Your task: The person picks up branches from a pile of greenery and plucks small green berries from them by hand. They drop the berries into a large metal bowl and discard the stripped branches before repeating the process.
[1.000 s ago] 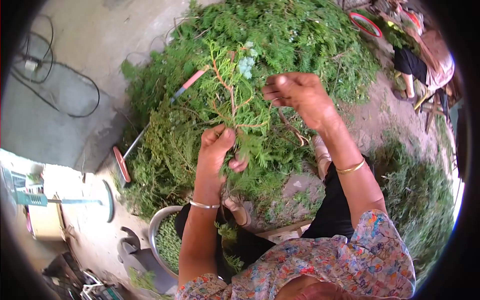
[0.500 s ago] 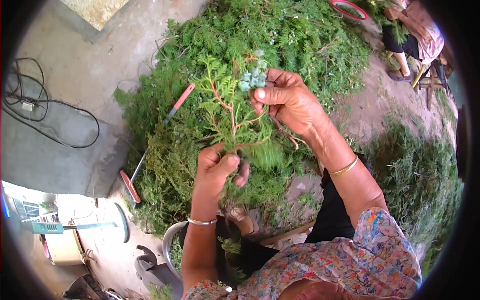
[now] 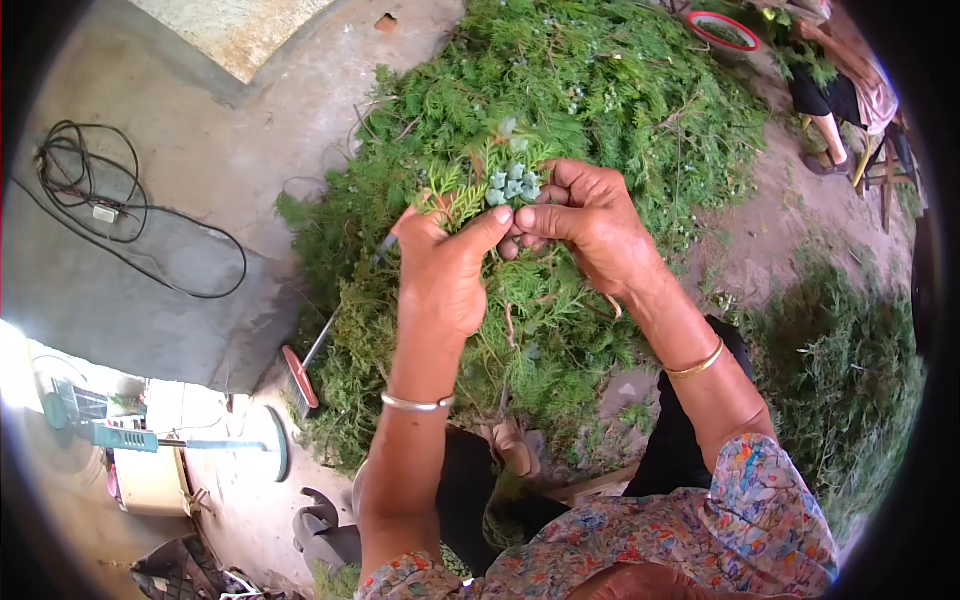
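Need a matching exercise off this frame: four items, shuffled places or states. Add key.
1. Silver-coloured bangle
2. Blue-green cones
3. Black cable
4. Gold-coloured bangle

A. Looped loosely on grey concrete
B. On the right hand's wrist
C. On the left hand's wrist
D. At both hands' fingertips

Pairs: 1-C, 2-D, 3-A, 4-B

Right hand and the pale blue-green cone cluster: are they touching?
Touching. The head view shows the right hand with thumb and fingertips against the lower right edge of the cone cluster, no gap visible between.
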Tool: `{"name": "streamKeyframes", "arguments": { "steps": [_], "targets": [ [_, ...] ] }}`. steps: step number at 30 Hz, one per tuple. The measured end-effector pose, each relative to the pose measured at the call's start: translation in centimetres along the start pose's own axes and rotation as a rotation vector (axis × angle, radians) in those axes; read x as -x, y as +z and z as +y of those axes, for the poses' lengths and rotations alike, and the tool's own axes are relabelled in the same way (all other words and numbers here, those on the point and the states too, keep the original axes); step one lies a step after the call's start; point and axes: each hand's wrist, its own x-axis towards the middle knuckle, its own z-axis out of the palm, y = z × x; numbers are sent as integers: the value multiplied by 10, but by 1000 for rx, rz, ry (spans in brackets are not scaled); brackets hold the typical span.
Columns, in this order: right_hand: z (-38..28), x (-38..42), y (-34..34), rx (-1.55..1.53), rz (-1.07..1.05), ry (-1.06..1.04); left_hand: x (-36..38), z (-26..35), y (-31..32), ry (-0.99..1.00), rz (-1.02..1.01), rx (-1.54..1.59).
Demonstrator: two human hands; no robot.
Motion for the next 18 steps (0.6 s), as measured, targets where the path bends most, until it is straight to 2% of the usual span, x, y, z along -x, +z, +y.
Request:
{"name": "streamKeyframes", "arguments": {
  "steps": [2,4,6,7,8,11,12,14,18],
  "targets": [
    [-8,0,-3,157,-39,20,3,-14,-3,65,77,123],
    [-9,-2,-9,253,21,41,11,-23,-9,32,146,131],
    [-18,-2,-9,524,180,48,15,-31,-20,18,228,185],
    [-19,-3,-6,572,200,-15,14,-35,-28,47,208,207],
    [-21,-4,-1,578,191,-10,13,-37,-33,48,218,214],
    [-19,-7,17,566,-3,-167,10,-38,-39,132,207,292],
    [-14,-9,21,575,-5,-163,9,-40,-41,131,209,302],
    [1,-13,24,813,-42,-288,10,-45,-46,64,213,238],
    [32,-15,23,908,25,-410,15,-56,-44,77,211,276]
  ]
}}
